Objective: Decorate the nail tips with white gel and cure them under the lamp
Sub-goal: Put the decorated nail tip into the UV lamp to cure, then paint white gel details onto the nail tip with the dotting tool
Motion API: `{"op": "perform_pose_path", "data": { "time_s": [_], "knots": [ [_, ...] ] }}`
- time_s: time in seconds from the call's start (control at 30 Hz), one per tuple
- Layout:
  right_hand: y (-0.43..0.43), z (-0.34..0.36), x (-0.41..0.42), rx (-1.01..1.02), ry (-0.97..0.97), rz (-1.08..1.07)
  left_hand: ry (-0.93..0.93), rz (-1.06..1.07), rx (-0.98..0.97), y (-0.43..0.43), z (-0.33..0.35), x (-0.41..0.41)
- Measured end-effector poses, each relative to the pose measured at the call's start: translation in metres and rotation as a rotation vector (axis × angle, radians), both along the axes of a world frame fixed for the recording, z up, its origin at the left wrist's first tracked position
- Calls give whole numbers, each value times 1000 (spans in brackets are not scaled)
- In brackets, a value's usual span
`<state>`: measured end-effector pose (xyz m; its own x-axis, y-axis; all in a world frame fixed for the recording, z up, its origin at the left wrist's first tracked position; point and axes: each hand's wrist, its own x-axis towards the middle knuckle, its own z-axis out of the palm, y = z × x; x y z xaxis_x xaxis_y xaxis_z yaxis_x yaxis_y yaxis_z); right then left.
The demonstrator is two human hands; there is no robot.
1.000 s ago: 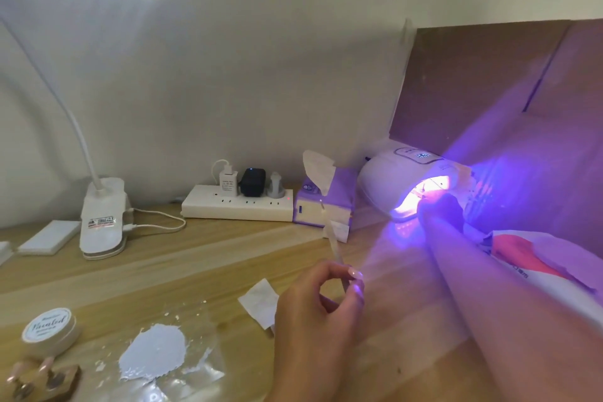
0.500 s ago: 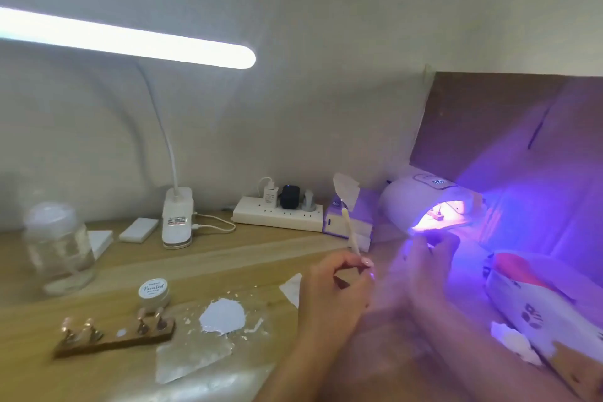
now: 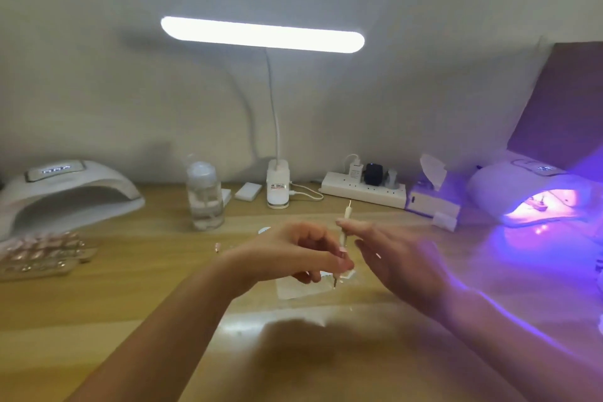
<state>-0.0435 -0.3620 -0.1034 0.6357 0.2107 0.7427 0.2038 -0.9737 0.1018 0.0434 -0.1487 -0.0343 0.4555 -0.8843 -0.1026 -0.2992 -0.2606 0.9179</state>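
Observation:
My left hand (image 3: 303,253) grips a thin white dotting tool (image 3: 342,238), held nearly upright over the middle of the wooden desk (image 3: 130,310). My right hand (image 3: 401,258) hovers just right of it with fingers relaxed and holds nothing. At the far right the curing lamp (image 3: 515,186) glows purple, and a small stand with a nail tip (image 3: 540,204) sits inside its mouth. Racks of nail tips (image 3: 42,254) lie at the left edge. A clear sheet (image 3: 300,289) lies under my hands; the white gel on it is hidden by them.
A second curing lamp (image 3: 65,192), unlit inside, stands at back left. A clear bottle (image 3: 204,196), the desk lamp's base (image 3: 278,186), a power strip (image 3: 365,188) and a purple tissue box (image 3: 427,199) line the back wall.
The view has swung left, away from the lit curing lamp. My right hand has left the lamp's mouth and come back beside my left hand, leaving the nail stand inside.

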Motion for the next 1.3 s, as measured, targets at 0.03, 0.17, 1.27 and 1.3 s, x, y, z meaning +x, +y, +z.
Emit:
{"op": "perform_pose_path", "data": {
  "time_s": [0.03, 0.17, 1.27, 1.3],
  "knots": [
    [7, -1, 4, 20, -30, 11, 30, -26, 11, 6, 0, 1],
    [25, -6, 17, 168, -91, -73, 358, 9, -72, 21, -3, 8],
    [30, -19, 27, 1346, 231, 50, -539, 270, -136, 10, -91, 22],
    [31, -16, 25, 1355, 171, 71, -532, 273, -148, 10, -92, 22]
  ]
}}
